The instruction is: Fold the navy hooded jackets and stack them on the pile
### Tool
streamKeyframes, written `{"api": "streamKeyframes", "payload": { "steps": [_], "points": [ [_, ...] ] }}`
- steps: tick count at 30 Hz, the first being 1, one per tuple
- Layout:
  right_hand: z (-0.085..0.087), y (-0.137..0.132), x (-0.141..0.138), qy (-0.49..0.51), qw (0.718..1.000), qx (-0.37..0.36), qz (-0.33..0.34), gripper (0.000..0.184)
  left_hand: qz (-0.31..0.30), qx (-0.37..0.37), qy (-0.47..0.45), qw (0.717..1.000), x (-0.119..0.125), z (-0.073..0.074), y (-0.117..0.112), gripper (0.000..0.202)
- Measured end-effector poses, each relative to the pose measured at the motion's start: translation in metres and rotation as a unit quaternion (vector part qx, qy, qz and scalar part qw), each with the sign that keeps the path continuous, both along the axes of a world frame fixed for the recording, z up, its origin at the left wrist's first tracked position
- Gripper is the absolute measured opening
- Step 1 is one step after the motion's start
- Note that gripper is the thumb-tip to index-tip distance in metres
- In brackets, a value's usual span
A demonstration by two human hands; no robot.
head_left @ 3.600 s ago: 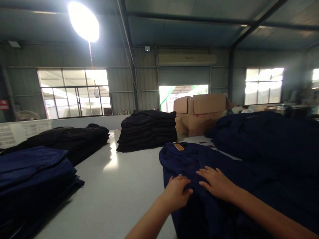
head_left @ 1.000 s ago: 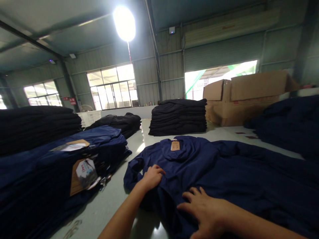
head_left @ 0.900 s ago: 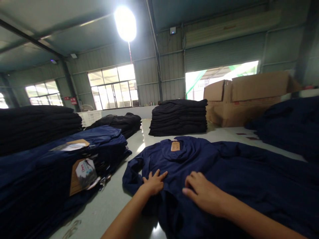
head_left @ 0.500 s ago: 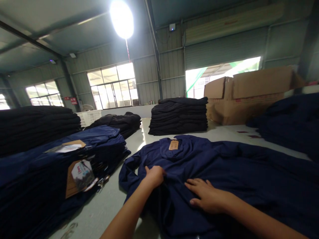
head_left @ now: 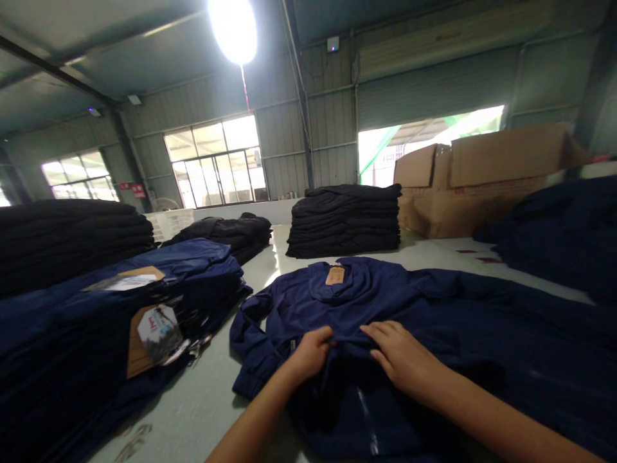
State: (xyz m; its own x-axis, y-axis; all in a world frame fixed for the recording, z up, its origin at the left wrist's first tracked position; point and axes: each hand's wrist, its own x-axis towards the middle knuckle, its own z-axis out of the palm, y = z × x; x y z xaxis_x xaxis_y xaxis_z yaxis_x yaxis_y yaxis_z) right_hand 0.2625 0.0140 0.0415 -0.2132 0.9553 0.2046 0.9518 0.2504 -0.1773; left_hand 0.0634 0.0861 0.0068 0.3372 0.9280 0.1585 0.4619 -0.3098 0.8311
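Note:
A navy blue garment (head_left: 434, 308) lies spread across the pale table (head_left: 202, 405), with a brown paper tag (head_left: 335, 275) at its collar. My left hand (head_left: 311, 352) pinches a fold of the navy cloth near the garment's middle. My right hand (head_left: 402, 357) lies beside it with fingers on the same fold, pressing the cloth. Both forearms reach in from the bottom edge.
A stack of folded navy garments with card tags (head_left: 154, 331) sits at the left. Black stacks (head_left: 344, 218) (head_left: 72, 238) (head_left: 231, 235) stand behind. An open cardboard box (head_left: 482, 180) is at the back right, next to a navy heap (head_left: 563, 231).
Both hands have drawn closer together and gathered a fold of the navy garment toward me. The left sleeve side has bunched inward. The view turned left since the oldest frame.

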Motion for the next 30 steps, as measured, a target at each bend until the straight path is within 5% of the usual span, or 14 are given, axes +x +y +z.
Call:
{"api": "streamKeyframes", "payload": {
  "steps": [7,9,11,13,15,18,20,23,26,30],
  "points": [
    [0.012,0.005,0.009,0.051,0.967,0.251,-0.015,0.039,0.096,-0.013,-0.143,0.985,-0.077,0.032,0.048,0.018],
    [0.022,0.005,0.012,0.030,0.970,0.235,-0.049,0.038,0.103,-0.014,-0.157,0.982,-0.097,0.039,0.048,0.023],
    [0.031,0.007,0.017,0.006,0.987,0.102,-0.121,0.036,0.080,-0.054,-0.166,0.981,-0.106,0.041,0.042,0.033],
    [0.033,0.010,0.020,-0.008,0.982,-0.071,-0.173,0.031,0.029,-0.127,-0.173,0.976,-0.102,0.038,0.035,0.039],
    [0.031,0.015,0.020,0.022,0.974,-0.173,-0.145,0.027,-0.033,-0.178,-0.150,0.972,-0.087,0.031,0.028,0.031],
    [0.023,0.019,0.012,0.190,0.960,-0.203,0.020,0.043,-0.078,-0.087,-0.013,0.993,-0.057,0.018,0.024,0.021],
    [0.019,0.020,0.007,0.242,0.949,-0.190,0.068,0.057,-0.055,0.003,0.061,0.997,-0.042,0.010,0.023,0.026],
    [0.013,0.021,0.007,0.093,0.985,-0.126,-0.074,0.047,0.018,0.050,0.157,0.986,-0.031,-0.002,0.023,0.055],
    [-0.002,0.023,0.013,0.005,0.970,-0.137,-0.200,0.042,0.053,0.033,0.297,0.953,-0.023,-0.013,0.023,0.086],
    [-0.033,0.031,0.016,0.020,0.962,-0.203,-0.183,0.047,-0.025,0.031,0.379,0.924,0.001,-0.024,0.023,0.088]
  ]
}}
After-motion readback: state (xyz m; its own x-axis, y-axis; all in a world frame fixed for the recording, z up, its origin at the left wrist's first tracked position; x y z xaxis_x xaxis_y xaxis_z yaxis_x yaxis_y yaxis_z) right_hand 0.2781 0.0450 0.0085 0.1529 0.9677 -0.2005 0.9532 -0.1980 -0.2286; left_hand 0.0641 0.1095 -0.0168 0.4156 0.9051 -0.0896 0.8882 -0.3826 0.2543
